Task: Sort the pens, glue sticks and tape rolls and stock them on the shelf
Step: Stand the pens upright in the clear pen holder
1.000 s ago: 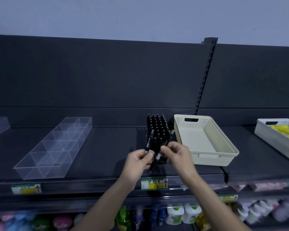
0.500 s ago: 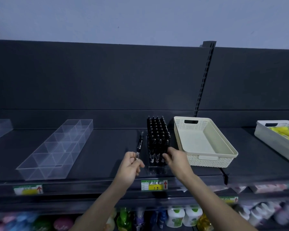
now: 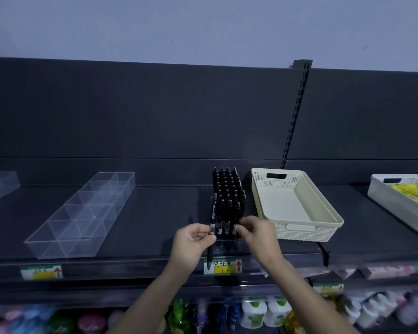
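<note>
A black pen stands upright in the left hand, at the front-left corner of the pen rack on the shelf. That grip is closed, thumb and fingers pinching the barrel low down, palm turned inward. The right hand reaches to the rack's front-right pens with curled fingers; whether its grip holds one I cannot tell. Both forearms rise from below.

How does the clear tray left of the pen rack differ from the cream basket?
The clear tray is see-through and split into compartments; the cream basket is opaque, perforated, one open well with handle slots. The clear tray stands well apart from the pen rack; the cream basket sits close beside it. Both lie on the shelf with nothing visible inside.
</note>
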A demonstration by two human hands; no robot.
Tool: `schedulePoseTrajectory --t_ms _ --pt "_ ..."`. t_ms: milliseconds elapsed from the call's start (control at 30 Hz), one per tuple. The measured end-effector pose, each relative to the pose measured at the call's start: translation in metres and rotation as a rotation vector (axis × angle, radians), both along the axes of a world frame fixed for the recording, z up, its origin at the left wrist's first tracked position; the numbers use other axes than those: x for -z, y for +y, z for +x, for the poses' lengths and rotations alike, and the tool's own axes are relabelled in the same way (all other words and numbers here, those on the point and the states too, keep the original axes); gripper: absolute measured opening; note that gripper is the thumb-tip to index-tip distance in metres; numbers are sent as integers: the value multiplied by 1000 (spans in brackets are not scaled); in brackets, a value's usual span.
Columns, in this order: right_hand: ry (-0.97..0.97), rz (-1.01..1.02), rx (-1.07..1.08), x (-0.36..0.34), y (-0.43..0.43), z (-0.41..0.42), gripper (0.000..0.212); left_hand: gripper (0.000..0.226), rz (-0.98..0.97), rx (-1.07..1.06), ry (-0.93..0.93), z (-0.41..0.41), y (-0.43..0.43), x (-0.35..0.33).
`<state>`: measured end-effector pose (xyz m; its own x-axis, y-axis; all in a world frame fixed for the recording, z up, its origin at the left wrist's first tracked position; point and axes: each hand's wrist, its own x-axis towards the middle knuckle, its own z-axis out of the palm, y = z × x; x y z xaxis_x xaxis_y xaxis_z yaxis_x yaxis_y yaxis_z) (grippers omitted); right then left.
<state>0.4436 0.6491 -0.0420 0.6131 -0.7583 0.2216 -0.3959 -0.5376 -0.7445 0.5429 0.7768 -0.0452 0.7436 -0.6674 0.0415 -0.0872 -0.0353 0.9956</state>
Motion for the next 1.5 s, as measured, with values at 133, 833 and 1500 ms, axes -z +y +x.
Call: schedulePoseTrajectory --t_ms 133,833,1500 --pt "-180 146 -108 -24 15 -7 10 20 -36 46 -3 -7 -10 -2" --pt "6 -17 5 -7 -27 -2 12 45 642 285 -983 13 -22 27" --pt "133 -118 -7 4 -22 1 19 34 675 268 -1003 15 -31 20"
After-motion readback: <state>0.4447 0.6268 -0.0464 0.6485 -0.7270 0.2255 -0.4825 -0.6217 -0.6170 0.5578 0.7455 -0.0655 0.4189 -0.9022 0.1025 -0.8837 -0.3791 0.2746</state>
